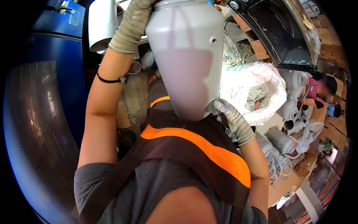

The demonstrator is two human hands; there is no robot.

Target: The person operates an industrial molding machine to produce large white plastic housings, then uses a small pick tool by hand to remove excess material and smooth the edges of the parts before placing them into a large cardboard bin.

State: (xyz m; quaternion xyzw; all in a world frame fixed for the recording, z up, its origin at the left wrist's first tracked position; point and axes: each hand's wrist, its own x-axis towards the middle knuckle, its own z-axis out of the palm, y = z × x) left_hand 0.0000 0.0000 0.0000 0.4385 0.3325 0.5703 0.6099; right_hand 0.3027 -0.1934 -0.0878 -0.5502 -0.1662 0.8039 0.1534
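A large grey tapered canister stands up between my arms, its narrow end against my dark apron. It has a small round hole high on its right side and a larger opening low on the right. My left hand, in a striped glove, grips the canister's wide upper end at the left; its fingertips run out of the picture. Low on the right, my right hand, gloved likewise, has thumb and fingers closed at the edge of the larger opening. Whether a small part sits between those fingers cannot be seen.
An open white plastic bag with coiled pale hoses stands right of the canister. Beyond it are similar grey canisters, cardboard boxes and another person. A black glass-topped panel is at upper right, a blue machine at left.
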